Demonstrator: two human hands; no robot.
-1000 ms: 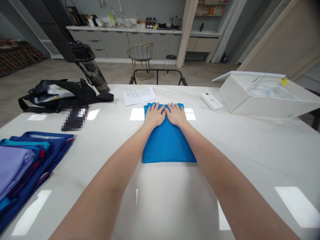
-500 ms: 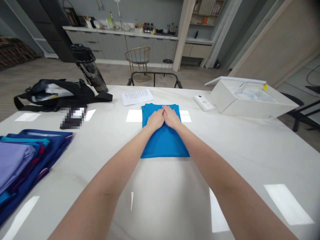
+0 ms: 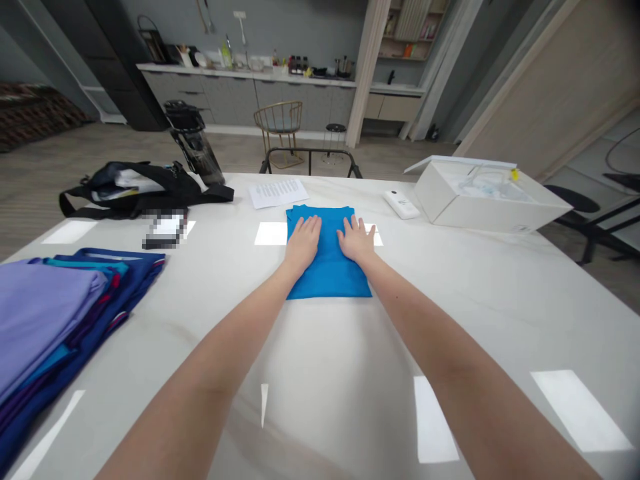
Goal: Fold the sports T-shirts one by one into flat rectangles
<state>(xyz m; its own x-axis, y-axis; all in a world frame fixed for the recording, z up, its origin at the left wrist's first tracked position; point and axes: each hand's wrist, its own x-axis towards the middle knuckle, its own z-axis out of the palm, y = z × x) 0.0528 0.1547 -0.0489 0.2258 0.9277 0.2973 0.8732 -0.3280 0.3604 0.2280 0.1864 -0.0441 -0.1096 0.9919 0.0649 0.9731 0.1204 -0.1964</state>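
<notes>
A blue garment (image 3: 330, 277), folded into a neat rectangle, lies flat on the white table (image 3: 320, 360). My left hand (image 3: 304, 243) rests palm down on its left half, fingers stretched out and pointing away from me. On its right edge lies my right hand (image 3: 357, 240), flat with fingers spread, the thumb towards the left hand and some fingers reaching past the cloth. Neither hand grips anything. At the far left is a pile of folded clothes, with a lavender one (image 3: 45, 300) on top and a navy one (image 3: 145, 270) underneath.
Beyond the garment lies a printed sheet (image 3: 279, 193). A black bag (image 3: 145, 187), a blurred-out dark object (image 3: 165, 230) and a dark clear bottle (image 3: 197, 143) are at back left. A white device (image 3: 401, 205) and an open white box (image 3: 480, 200) stand back right.
My hands, which met at the middle of the garment, have slid apart towards its left and right sides. The view has shifted slightly.
</notes>
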